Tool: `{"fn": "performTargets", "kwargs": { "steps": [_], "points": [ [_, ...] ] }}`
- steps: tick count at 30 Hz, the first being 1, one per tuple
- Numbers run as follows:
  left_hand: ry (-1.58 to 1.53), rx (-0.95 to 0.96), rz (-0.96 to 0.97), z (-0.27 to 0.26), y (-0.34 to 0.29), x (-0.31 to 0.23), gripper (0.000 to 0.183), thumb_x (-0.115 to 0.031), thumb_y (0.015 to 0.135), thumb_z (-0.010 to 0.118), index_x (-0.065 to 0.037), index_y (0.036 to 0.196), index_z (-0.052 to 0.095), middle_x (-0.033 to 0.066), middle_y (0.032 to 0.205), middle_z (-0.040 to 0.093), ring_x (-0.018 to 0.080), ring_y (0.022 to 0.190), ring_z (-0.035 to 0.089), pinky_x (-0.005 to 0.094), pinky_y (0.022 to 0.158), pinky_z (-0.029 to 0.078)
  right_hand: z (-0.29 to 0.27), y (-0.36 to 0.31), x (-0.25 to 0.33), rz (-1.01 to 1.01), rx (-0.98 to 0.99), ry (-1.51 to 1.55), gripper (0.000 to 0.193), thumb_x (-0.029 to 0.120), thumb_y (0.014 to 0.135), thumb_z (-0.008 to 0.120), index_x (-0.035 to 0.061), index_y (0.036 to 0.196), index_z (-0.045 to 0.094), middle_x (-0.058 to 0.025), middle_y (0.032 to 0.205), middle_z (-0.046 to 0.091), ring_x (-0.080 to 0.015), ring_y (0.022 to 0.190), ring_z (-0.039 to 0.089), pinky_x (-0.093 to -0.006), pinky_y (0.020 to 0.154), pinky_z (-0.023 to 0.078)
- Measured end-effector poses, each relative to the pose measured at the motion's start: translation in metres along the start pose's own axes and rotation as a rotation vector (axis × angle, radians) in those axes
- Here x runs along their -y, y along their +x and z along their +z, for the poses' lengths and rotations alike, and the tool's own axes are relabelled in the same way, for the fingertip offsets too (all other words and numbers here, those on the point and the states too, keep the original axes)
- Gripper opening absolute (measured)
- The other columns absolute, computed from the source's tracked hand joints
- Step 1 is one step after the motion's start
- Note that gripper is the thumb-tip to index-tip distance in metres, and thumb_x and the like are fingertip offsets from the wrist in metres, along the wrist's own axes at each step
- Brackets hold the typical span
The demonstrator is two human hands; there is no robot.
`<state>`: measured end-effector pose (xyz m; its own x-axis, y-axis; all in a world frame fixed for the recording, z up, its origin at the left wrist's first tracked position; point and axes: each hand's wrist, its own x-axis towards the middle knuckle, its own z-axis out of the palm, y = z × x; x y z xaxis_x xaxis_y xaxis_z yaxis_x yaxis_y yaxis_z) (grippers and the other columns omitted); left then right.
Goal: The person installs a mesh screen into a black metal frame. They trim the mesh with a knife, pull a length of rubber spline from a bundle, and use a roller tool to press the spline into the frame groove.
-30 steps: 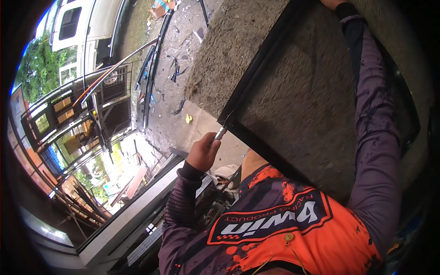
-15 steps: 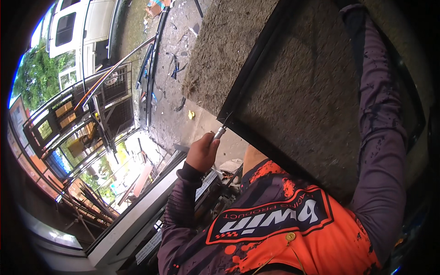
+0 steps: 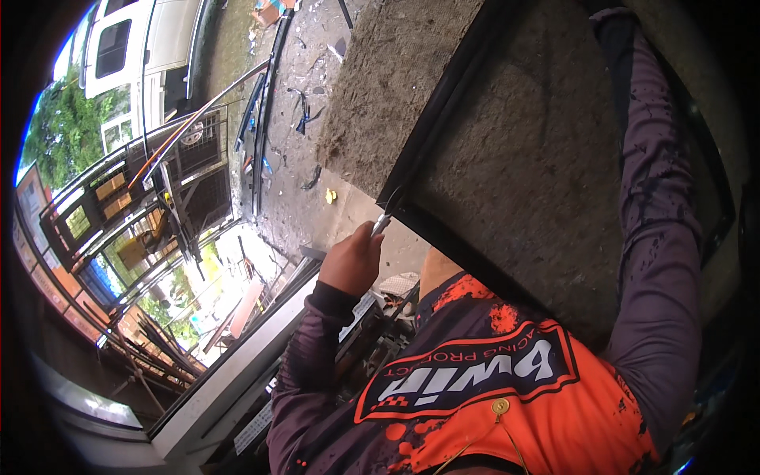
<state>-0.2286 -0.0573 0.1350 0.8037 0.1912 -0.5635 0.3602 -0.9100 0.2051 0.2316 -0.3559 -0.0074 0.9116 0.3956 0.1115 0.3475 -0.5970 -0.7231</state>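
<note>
Black frame [image 3: 443, 104], one corner beside silver tool [image 3: 381, 225] in left hand [image 3: 350, 263].

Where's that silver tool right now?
In the head view, the silver tool is near the middle, gripped in the left hand, its tip at the lower-left corner of the black frame.

Carpet and floor: in front of you, a brown carpet [image 3: 376, 103] serves as the bearing surface, and on it lies the black frame [image 3: 440, 107], the corner nearest your left at the carpet's edge; what supports the carpet is hidden. To your left, the grey floor [image 3: 294, 226] bears long dark strips [image 3: 262, 119], a yellow scrap [image 3: 330, 195] near the carpet, and a black scrap [image 3: 302, 123] between carpet and strips. Farther from you, cardboard [image 3: 273, 11] lies near the strips' far end.
</note>
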Motion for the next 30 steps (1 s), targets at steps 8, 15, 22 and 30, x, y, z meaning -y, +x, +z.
{"fn": "performTargets", "kwargs": {
  "steps": [8,15,22,30],
  "points": [
    [0.045,-0.059,0.087,-0.006,0.035,-0.021,0.024,-0.025,0.094,0.057,-0.004,0.107,0.057,0.0245,0.076,0.063,0.0448,0.072,0.062,0.0516,0.061,0.049,0.009,0.003,0.002,-0.008,-0.002,0.081,0.032,0.033,0.079,0.076,0.0033,0.070,0.068,-0.0106,0.063,0.064,-0.0156,0.060,0.057,-0.0351,0.061,0.046],
    [0.066,-0.074,0.168,-0.020,0.063,-0.042,0.025,-0.024,0.096,0.056,-0.003,0.106,0.060,0.0249,0.077,0.064,0.0453,0.073,0.062,0.0511,0.063,0.049,0.004,0.000,-0.001,0.028,-0.018,0.098,0.032,0.033,0.078,0.077,0.0037,0.070,0.069,-0.0114,0.064,0.065,-0.0175,0.061,0.059,-0.0353,0.064,0.047],
    [0.123,-0.077,0.175,-0.030,0.086,-0.069,0.027,-0.029,0.097,0.052,-0.003,0.100,0.058,0.0256,0.074,0.063,0.0464,0.072,0.062,0.0537,0.063,0.048,0.004,-0.003,0.002,0.078,-0.028,0.085,0.032,0.037,0.075,0.078,0.0054,0.070,0.070,-0.0128,0.063,0.065,-0.0208,0.059,0.061,-0.0356,0.062,0.048],
    [0.174,-0.079,0.203,-0.042,0.124,-0.099,0.028,-0.031,0.097,0.050,-0.004,0.095,0.058,0.0263,0.076,0.063,0.0468,0.077,0.062,0.0547,0.067,0.049,0.003,-0.006,0.001,0.087,-0.069,0.033,0.033,0.039,0.072,0.079,0.0068,0.071,0.072,-0.0123,0.065,0.067,-0.0244,0.061,0.065,-0.0369,0.062,0.049]
  ]
}}
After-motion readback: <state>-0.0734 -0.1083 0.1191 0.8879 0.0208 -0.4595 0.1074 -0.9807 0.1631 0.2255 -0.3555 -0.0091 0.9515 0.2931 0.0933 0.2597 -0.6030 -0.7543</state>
